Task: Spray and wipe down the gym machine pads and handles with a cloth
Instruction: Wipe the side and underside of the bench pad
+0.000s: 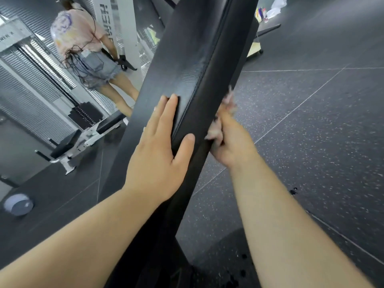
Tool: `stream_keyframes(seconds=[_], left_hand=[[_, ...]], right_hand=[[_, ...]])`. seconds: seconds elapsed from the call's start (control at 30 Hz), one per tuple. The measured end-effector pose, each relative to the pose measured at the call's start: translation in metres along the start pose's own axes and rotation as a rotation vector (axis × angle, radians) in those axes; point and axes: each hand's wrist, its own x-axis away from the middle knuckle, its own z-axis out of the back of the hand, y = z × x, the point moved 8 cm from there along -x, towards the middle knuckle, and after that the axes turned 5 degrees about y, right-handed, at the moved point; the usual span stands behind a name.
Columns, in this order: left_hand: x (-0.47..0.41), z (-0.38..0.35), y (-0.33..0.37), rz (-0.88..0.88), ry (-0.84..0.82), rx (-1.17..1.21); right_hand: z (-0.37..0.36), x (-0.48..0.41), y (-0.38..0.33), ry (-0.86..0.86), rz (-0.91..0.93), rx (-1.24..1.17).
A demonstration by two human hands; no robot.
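Gripping the soft, light cloth (216, 132) bunched in the right hand (233, 142) at the right edge of the slanted pad (197, 48), likely firm and slippery, with the left hand (158, 156) flat on top.

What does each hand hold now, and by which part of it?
The right hand grips the cloth, bunched up, against the right side of the pad. The left hand holds nothing; it rests flat on the pad.

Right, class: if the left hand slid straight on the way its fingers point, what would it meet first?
Only more of the black pad: the left hand lies flat on it, fingers pointing up its length, which looks free as far as shown.
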Motion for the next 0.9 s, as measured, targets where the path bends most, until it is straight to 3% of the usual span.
stream_keyframes(seconds=[0.1,0.33,0.6,0.77,0.9], left_hand=[[-0.001,-0.001,0.002,-0.005,0.025,0.034],[-0.001,-0.001,0.0,-0.001,0.038,0.063],[0.025,-0.001,-0.021,-0.064,-0.106,0.095],[0.026,-0.001,-0.021,-0.088,-0.041,0.11],[0.025,-0.003,-0.024,-0.094,-0.026,0.112]], right_hand=[[-0.007,-0.007,-0.018,0.028,0.039,0.04],[0.021,0.019,0.078,-0.097,-0.134,0.091],[0.028,0.029,0.072,-0.026,-0.006,0.177],[0.017,0.004,0.027,0.087,0.126,0.145],[0.023,0.007,0.064,0.059,0.1,0.149]])
